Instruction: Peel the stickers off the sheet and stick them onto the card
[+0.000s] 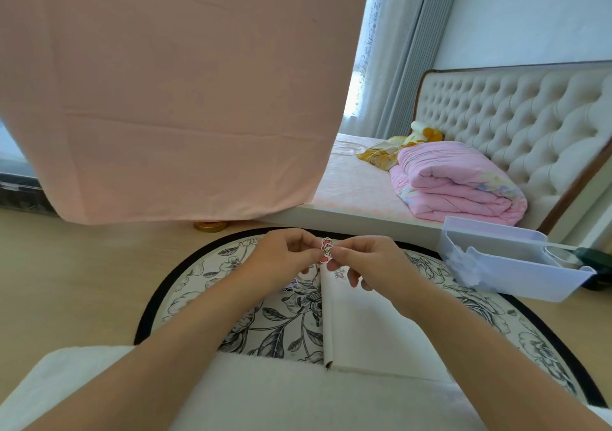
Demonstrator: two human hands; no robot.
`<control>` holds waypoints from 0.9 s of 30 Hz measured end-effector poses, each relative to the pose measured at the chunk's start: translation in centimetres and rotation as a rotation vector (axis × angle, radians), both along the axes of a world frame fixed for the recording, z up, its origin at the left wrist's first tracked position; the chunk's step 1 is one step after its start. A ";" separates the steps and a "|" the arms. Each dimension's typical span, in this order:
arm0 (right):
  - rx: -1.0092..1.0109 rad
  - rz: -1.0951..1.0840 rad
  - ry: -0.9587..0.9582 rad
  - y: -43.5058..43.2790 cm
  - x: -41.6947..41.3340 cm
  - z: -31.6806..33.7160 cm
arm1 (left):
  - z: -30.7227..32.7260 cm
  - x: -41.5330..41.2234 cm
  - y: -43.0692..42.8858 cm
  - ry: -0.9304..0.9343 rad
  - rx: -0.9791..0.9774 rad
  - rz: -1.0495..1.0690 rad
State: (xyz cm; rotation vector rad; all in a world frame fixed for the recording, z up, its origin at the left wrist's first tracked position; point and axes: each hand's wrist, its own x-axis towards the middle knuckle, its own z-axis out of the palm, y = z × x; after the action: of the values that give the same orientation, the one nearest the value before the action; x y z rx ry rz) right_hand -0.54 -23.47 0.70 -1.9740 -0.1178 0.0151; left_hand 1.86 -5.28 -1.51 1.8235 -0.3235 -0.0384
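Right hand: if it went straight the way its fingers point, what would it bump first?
Probably the left hand: the right hand points leftward at it, with only the sticker pinched between them.

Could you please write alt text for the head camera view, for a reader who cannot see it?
The left hand and right hand pinch a small cartoon sticker above a white card lying on a round floral surface. A translucent plastic box sits at the right, with a bed and folded pink quilt behind.
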 end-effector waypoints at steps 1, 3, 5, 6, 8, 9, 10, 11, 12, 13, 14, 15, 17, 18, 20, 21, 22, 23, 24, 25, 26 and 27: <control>-0.005 0.003 0.006 -0.5 -0.2 -0.1 | 0.1 -0.2 -0.3 0.004 -0.010 -0.003; -0.002 0.008 0.015 -1.3 -0.6 -0.3 | 0.2 -0.6 -0.7 0.022 -0.016 -0.021; 0.008 0.024 0.029 -2.0 -0.9 -0.4 | 0.3 -0.9 -1.0 0.047 -0.008 -0.048; -0.018 0.034 0.029 -2.1 -1.0 -0.4 | 0.3 -1.0 -1.1 0.050 -0.005 -0.058; -0.118 0.059 0.013 -2.3 -0.9 -0.4 | 0.3 -1.2 -1.3 0.014 0.033 -0.059; -0.145 0.067 0.004 -2.4 -0.8 -0.4 | 0.3 -1.3 -1.5 -0.014 0.054 -0.047; -0.143 0.069 -0.001 -2.4 -0.7 -0.4 | 0.3 -1.5 -1.6 -0.034 0.054 -0.026; -0.112 0.064 0.001 -2.3 -0.6 -0.4 | 0.2 -1.6 -1.7 -0.042 0.032 -0.002; -0.061 0.060 0.013 -2.4 -0.5 -0.3 | 0.1 -1.6 -1.9 -0.038 -0.001 0.020; -0.008 0.062 0.033 -2.3 -0.4 -0.3 | 0.0 -1.6 -2.0 -0.028 -0.039 0.045; 0.028 0.069 0.052 -2.3 -0.4 -0.3 | 0.0 -1.7 -2.2 -0.018 -0.079 0.068; 0.047 0.075 0.067 -2.3 -0.3 -0.3 | 0.0 -1.7 -2.3 -0.006 -0.119 0.086; 0.062 0.075 0.076 -2.3 -0.2 -0.4 | 0.1 -1.7 -2.5 0.023 -0.188 0.099; 0.071 0.065 0.072 -2.3 -0.2 -0.4 | 0.1 -1.7 -2.6 0.039 -0.209 0.097; 0.103 0.046 0.060 -2.4 -0.1 -0.4 | 0.1 -1.8 -2.6 0.065 -0.213 0.090; 0.126 0.039 0.058 -2.5 -0.1 -0.3 | 0.0 -1.8 -2.6 0.065 -0.187 0.084; 0.152 0.034 0.060 -2.5 -0.1 -0.3 | 0.0 -1.7 -2.5 0.055 -0.147 0.074; 0.178 0.032 0.063 -2.6 -0.1 -0.2 | -0.1 -1.7 -2.5 0.037 -0.100 0.060; 0.201 0.034 0.067 -2.6 -0.1 -0.2 | -0.1 -1.7 -2.5 0.018 -0.055 0.046; 0.219 0.038 0.069 -2.7 -0.1 -0.2 | -0.2 -1.7 -2.4 0.003 -0.018 0.033; 0.227 0.041 0.068 -2.7 -0.1 -0.3 | -0.3 -1.7 -2.4 -0.012 0.017 0.019; 0.223 0.040 0.061 -2.6 -0.1 -0.3 | -0.4 -1.7 -2.3 -0.026 0.043 0.003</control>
State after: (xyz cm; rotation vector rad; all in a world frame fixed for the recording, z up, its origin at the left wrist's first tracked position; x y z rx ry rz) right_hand -0.66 -26.12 0.40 -1.7463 -0.1139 0.0840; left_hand 0.20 -7.61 -1.88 1.8687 -0.3408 -0.0199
